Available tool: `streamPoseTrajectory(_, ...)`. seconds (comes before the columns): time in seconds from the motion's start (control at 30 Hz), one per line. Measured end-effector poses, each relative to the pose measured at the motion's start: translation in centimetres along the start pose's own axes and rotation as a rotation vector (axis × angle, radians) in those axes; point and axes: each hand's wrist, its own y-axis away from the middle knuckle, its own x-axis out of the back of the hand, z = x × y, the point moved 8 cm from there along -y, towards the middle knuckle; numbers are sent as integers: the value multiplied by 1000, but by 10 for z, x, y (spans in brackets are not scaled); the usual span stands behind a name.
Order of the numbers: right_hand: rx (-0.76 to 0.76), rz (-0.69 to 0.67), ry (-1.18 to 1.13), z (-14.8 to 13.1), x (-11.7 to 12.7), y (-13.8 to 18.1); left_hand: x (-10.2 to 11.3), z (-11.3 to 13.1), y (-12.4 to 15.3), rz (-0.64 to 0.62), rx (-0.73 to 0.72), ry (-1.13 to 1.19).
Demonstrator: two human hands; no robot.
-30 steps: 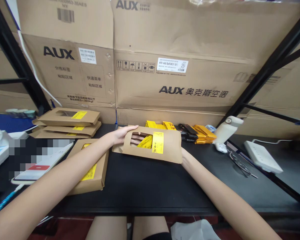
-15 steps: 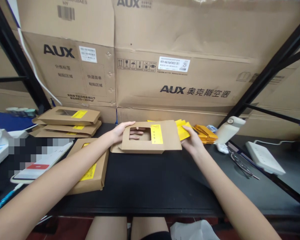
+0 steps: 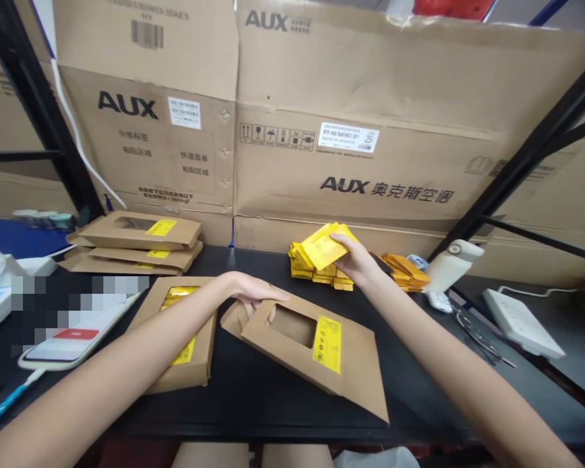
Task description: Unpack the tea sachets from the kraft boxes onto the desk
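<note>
A brown kraft paper box (image 3: pixel 287 364) with a window cut-out and a yellow label lies tilted in the middle of the black table. My left hand (image 3: pixel 256 296) grips its left end, the thumb on top and some fingers inside. Farther back, my right hand (image 3: pixel 353 257) holds yellow sachets (image 3: pixel 324 247) between thumb and fingers; how many cannot be made out. Just below and behind them sits a pile of yellow sachets (image 3: pixel 299 268). Under my left forearm rests another kraft box (image 3: pixel 202 351), with yellow sachets showing through its window.
Several kraft boxes (image 3: pixel 131 234) are stacked at the back left. A phone (image 3: pixel 92 331) on a cable lies left. Orange packets (image 3: pixel 404 270), a cream bottle (image 3: pixel 453 263), a cable (image 3: pixel 478 335) and a white power strip (image 3: pixel 521 322) stand right. Large cardboard panels (image 3: pixel 283 175) form the back.
The box in my left hand has come nearer and turned, its right end towards me. My right hand has moved away from the box and lifted the yellow sachets above the pile.
</note>
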Motion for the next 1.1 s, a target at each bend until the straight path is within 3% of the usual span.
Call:
streamPoseTrajectory(0.13, 128, -179, 273, 11, -63, -19, 0, 0, -3, -28, -7, -54)
streamPoseTrajectory(0.23, 408, -371, 658, 20, -102, -29, 1, -5, -9, -49, -37, -43)
streamPoseTrajectory(0.33, 675, -558, 1077, 42, -121, -28, 4, -12, -15, -27, -9, -9)
streamPoseTrajectory(0.43, 860, -684, 1367, 67, -124, -20, 5, -16, -15, 10, 38, 10)
streamPoseTrajectory(0.63, 1086, -832, 1930, 99, -129, -5, 3, -7, -8, 19, 55, 17)
streamPoseTrajectory(0.93, 1179, -1013, 2008, 99, -132, 8, 2, -8, -10, 11, 61, 56)
streamPoseTrajectory(1.1, 1182, -961, 2068, 103, -129, 7, 4, -11, -9, 48, 112, 54)
